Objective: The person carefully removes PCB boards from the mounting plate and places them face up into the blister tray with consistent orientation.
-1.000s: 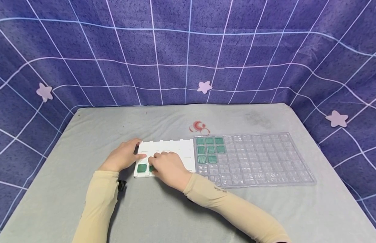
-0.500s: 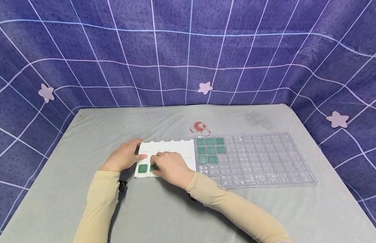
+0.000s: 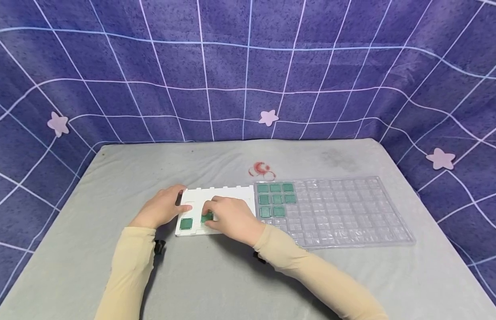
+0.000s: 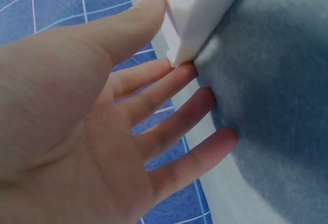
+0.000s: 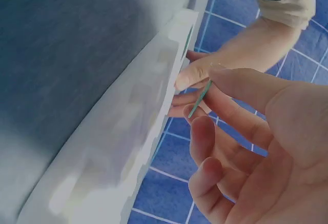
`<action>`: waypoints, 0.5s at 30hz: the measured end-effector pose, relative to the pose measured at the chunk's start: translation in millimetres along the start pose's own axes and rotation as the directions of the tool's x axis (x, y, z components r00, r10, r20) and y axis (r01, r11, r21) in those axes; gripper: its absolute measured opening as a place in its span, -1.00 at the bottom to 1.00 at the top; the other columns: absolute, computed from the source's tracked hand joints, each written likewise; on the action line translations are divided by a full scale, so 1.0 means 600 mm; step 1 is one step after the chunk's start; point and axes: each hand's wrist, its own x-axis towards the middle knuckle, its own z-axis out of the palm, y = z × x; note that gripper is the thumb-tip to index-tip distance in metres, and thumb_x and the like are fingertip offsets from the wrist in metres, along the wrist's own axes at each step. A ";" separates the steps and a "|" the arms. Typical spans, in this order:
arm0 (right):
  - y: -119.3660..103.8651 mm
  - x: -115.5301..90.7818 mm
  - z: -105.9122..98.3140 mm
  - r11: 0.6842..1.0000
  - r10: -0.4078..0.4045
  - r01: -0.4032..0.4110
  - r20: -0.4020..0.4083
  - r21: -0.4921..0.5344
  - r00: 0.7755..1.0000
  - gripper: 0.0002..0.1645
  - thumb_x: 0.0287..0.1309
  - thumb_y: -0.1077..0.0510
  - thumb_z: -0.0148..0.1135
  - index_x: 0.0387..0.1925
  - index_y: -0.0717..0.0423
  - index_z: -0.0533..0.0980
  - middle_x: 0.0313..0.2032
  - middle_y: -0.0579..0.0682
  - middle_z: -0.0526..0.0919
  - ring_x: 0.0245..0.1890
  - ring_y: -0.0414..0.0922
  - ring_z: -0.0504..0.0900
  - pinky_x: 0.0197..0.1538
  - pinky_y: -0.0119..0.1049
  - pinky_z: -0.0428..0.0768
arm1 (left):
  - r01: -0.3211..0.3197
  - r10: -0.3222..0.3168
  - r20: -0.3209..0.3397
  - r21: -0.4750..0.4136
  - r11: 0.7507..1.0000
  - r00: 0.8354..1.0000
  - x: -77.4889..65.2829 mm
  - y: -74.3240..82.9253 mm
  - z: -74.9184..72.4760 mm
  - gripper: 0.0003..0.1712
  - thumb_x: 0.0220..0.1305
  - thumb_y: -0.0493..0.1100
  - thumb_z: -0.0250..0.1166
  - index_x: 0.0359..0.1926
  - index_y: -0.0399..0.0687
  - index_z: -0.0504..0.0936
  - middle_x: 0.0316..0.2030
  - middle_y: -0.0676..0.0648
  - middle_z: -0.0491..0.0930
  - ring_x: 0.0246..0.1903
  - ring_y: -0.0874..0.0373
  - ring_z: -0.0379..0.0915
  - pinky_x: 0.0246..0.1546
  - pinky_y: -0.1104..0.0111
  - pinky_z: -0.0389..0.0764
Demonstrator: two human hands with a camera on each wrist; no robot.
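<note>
In the head view my right hand [image 3: 235,218] pinches a small square green circuit board [image 3: 206,218] between thumb and fingers, over the white tray [image 3: 225,192]. The right wrist view shows that board edge-on as a thin green strip [image 5: 200,99] at the thumb tip, tilted above the tray. My left hand [image 3: 161,207] steadies the tray's left end. Its thumb rests on the tray, while its fingers, spread and nearly straight, reach the corner in the left wrist view. Another green board [image 3: 186,223] lies in the tray's near left pocket.
A clear plastic tray [image 3: 344,213] with rows of pockets lies right of the white one. Several green boards [image 3: 276,199] fill pockets at its left end. Grey cloth [image 3: 191,275] covers the table; a purple grid curtain [image 3: 231,66] hangs behind.
My right hand has moved slightly right, its thumb and fingers now round the board, which has come away from its place beside the left board. My left hand stays in place.
</note>
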 end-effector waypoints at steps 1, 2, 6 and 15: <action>0.004 -0.004 -0.003 1.000 0.000 0.000 0.004 0.007 1.000 -0.76 0.16 -0.06 0.48 -0.13 -0.20 0.68 -0.23 -0.25 0.72 -0.34 -0.27 0.68 -0.37 -0.37 0.58 | 0.006 -0.006 0.003 0.001 1.000 1.000 0.000 0.000 0.000 -0.28 0.35 0.01 0.36 0.36 -0.28 0.38 0.28 -0.36 0.50 0.25 -0.40 0.41 0.18 -0.23 0.47; 0.009 -0.009 -0.005 1.000 -0.002 0.002 0.007 0.015 1.000 -0.75 0.15 -0.06 0.48 -0.13 -0.19 0.68 -0.23 -0.25 0.72 -0.34 -0.26 0.68 -0.38 -0.37 0.58 | 0.012 -0.012 0.007 0.002 1.000 1.000 -0.001 -0.001 0.000 -0.27 0.35 0.02 0.36 0.37 -0.29 0.38 0.30 -0.36 0.48 0.26 -0.40 0.40 0.19 -0.24 0.46; 0.039 -0.035 -0.024 0.997 0.004 -0.006 0.028 0.072 1.000 -0.76 0.13 0.00 0.50 -0.14 -0.17 0.68 -0.22 -0.24 0.74 -0.36 -0.24 0.65 -0.39 -0.35 0.55 | 0.021 -0.021 0.017 0.008 1.000 1.000 -0.002 -0.001 -0.001 -0.24 0.36 0.04 0.35 0.39 -0.29 0.36 0.32 -0.37 0.45 0.30 -0.42 0.36 0.23 -0.26 0.43; 0.146 -0.104 -0.086 0.988 0.086 -0.091 0.045 0.125 0.995 -0.77 0.14 0.07 0.49 -0.15 -0.08 0.68 -0.17 -0.17 0.79 -0.23 -0.18 0.72 -0.21 -0.26 0.68 | 0.014 -0.014 0.024 0.007 1.000 1.000 -0.003 -0.002 -0.002 -0.22 0.36 0.07 0.34 0.40 -0.29 0.34 0.35 -0.37 0.42 0.32 -0.43 0.32 0.26 -0.26 0.40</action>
